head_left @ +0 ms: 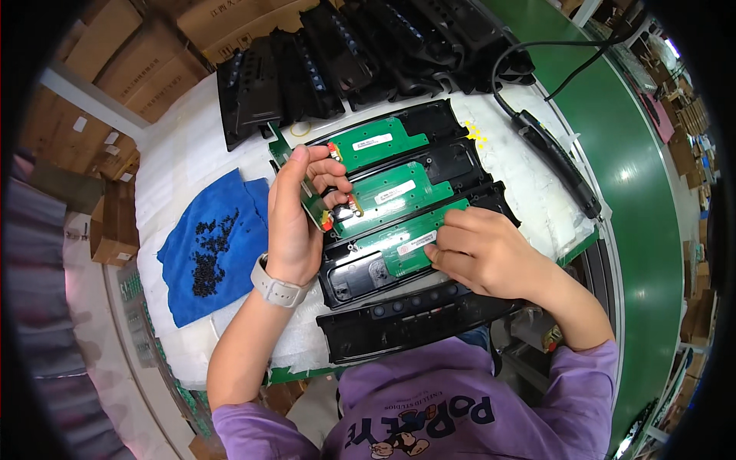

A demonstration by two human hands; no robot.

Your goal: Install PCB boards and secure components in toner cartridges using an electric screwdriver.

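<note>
My left hand curls around a thin green circuit board, held nearly edge-on. My right hand has its fingers bent and pressed together on a larger green circuit board with a white label, lying in the third black plastic housing. Its fingertips are partly hidden. Two similar housings lie beyond, one holding a labelled green board and the farthest another. Nearest my body is a long black panel with round buttons.
At left, a blue cloth carries a pile of small black screws. A corded electric screwdriver lies at right, near small yellow bits. Several wrapped black housings line the back, before cardboard boxes.
</note>
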